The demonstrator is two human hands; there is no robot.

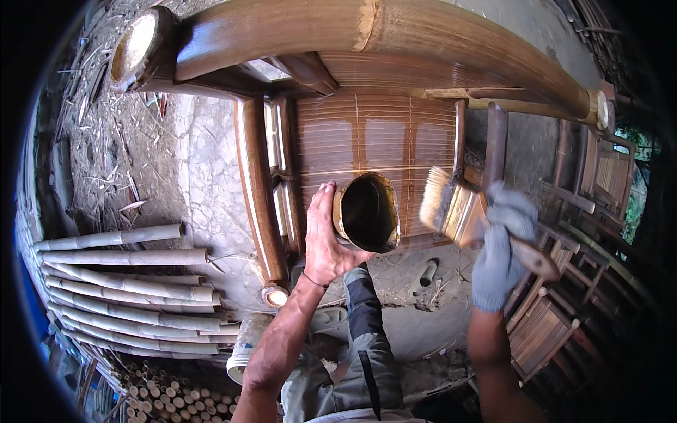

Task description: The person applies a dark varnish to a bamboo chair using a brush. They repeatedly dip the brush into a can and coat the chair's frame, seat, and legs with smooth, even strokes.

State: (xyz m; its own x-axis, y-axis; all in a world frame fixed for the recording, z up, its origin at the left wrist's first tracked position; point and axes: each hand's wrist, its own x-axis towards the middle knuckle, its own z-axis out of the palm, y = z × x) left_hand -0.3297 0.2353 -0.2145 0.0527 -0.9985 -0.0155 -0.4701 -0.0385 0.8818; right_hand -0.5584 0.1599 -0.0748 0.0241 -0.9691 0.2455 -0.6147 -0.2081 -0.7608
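Note:
A dark-mouthed can [368, 213] with a stained, yellowish rim is tilted toward me in my left hand [329, 236], whose bare fingers wrap round its left side. My right hand [502, 236], in a grey knit glove, grips the wooden handle of a wide paintbrush [462, 210]. The brush's pale bristles, dark near the ferrule, point left toward the can but stay apart from it. Beyond both hands stands a brown, glossy bamboo bench [377, 137] with a slatted seat; darker wet-looking streaks run down its slats. How much liquid the can holds is hidden in shadow.
A thick bamboo rail [395, 28] arches across the far side of the bench. Cut bamboo poles [134, 292] lie at the left, beside a white bucket [247, 345]. Bamboo chairs [546, 328] stand at the right. A dark sandal [425, 273] rests on the ground.

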